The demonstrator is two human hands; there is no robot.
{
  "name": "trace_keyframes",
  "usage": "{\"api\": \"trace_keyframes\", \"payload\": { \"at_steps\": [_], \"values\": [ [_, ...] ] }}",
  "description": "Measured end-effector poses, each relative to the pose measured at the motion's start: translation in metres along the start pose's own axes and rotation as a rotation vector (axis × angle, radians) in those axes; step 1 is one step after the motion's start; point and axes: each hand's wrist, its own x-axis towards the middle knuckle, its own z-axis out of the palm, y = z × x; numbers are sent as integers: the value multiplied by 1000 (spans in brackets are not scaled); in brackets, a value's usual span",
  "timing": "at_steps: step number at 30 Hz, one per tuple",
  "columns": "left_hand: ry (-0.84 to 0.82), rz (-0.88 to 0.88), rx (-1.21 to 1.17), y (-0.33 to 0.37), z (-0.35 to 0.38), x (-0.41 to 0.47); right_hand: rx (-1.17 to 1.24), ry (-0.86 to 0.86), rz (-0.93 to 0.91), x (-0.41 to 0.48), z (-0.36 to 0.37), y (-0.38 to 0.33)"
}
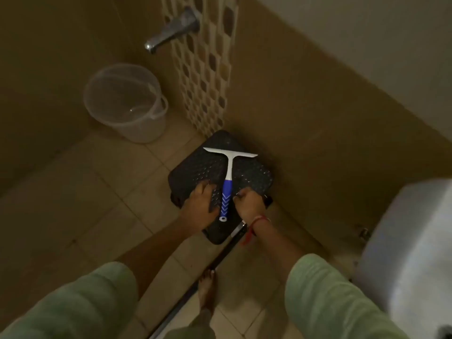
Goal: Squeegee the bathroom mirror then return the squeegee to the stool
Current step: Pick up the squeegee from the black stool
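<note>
A squeegee (228, 167) with a white blade and a blue-and-white handle lies flat on a black textured stool (254, 177) in the corner of the tiled floor. The blade points toward the wall and the handle points toward me. My left hand (199, 206) rests on the stool top just left of the handle, fingers spread. My right hand (249, 204) hovers just right of the handle with fingers loosely curled; it holds nothing. A red thread is tied round my right wrist. The mirror is out of view.
A clear plastic bucket (127, 101) stands on the floor at the back left under a metal tap (171, 30). A white toilet tank (411, 253) fills the right edge. A metal floor rail (220, 260) runs toward me, and my bare foot (206, 292) stands beside it.
</note>
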Motion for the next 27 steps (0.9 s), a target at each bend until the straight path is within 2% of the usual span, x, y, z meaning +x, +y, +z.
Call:
{"api": "trace_keyframes", "payload": {
  "at_steps": [5, 11, 21, 25, 27],
  "values": [
    [18, 57, 8, -25, 12, 1, 54, 64, 113, 25, 33, -14],
    [105, 11, 26, -56, -1, 10, 115, 168, 253, 32, 60, -17],
    [251, 106, -34, -22, -35, -35, 133, 323, 21, -33, 9, -31],
    [331, 112, -107, 21, -74, -61, 269, 405, -138, -94, -37, -49],
    [367, 170, -107, 45, -93, -79, 359, 451, -255, -128, -65, -61]
  ]
}}
